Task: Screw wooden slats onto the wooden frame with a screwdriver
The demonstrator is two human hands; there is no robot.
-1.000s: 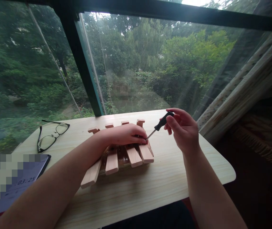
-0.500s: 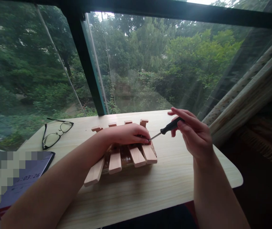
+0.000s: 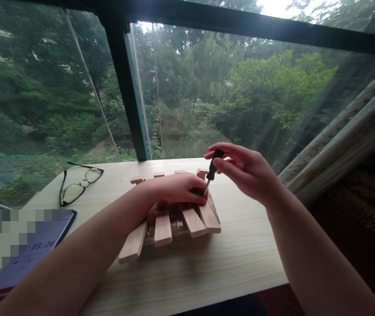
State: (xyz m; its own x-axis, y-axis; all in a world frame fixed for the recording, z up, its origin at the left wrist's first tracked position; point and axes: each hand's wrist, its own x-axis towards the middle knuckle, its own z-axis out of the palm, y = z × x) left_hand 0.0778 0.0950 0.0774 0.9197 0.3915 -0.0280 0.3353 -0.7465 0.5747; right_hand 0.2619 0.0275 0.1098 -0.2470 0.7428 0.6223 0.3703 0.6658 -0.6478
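In my right hand (image 3: 242, 169) is a screwdriver (image 3: 214, 166) with a black handle, gripped between thumb and fingers. Its metal shaft points steeply down to the fingertips of my left hand (image 3: 187, 186). That hand lies across an assembly of pale wooden slats (image 3: 163, 228), its fingers bent together at the screwdriver's tip; what they pinch, if anything, is hidden. The slats spread toward me over a brown, shiny base (image 3: 176, 219). Their far ends show beyond my left hand, and it covers their middles.
A pair of glasses (image 3: 73, 188) lies at the left of the pale wooden table (image 3: 240, 259). Nearer on the left is a tablet or phone-like screen (image 3: 39, 254) showing digits, partly blurred out. Windows border the table's far side; a curtain (image 3: 339, 127) hangs at the right.
My right hand has moved left and in toward the slats, tilting the screwdriver from a slant to nearly upright. My left hand stays on the slats. The view has shifted slightly.
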